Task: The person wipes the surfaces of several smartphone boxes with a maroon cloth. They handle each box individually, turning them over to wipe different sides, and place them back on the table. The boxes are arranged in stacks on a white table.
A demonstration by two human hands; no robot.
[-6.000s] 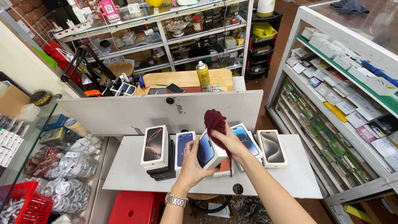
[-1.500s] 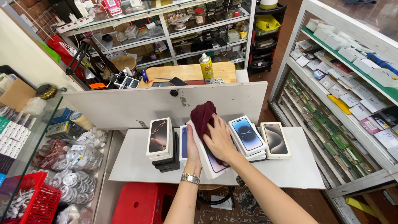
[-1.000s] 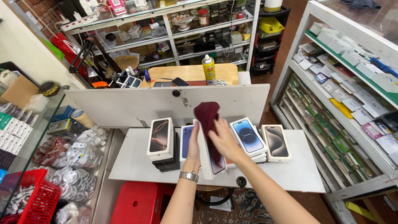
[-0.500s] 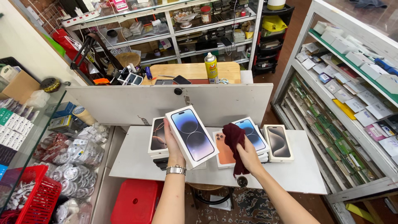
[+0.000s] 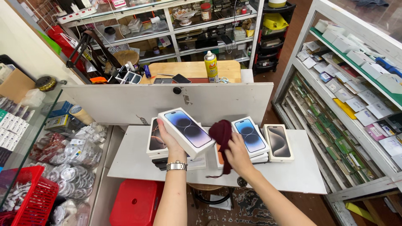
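My left hand (image 5: pixel 169 138) holds a white phone box (image 5: pixel 186 132) with a purple phone pictured on its lid, lifted and tilted above the white table (image 5: pixel 134 161). My right hand (image 5: pixel 236 152) grips a dark maroon cloth (image 5: pixel 222 138) just right of that box, above an orange-topped box lying flat. Under my left hand sits a stack of boxes (image 5: pixel 155 142). To the right lie a blue-phone box (image 5: pixel 250 134) on a stack and a grey-phone box (image 5: pixel 278 142).
A white upright panel (image 5: pixel 125 102) backs the table. Behind it is a wooden desk with a yellow spray can (image 5: pixel 211 67). Shelves of small packages (image 5: pixel 347 92) run along the right. A red stool (image 5: pixel 134 205) stands below, a red basket (image 5: pixel 31 201) at the left.
My left hand has lifted the purple-phone box off the table and tilted it. My right hand with the cloth came off the box and moved right and down.
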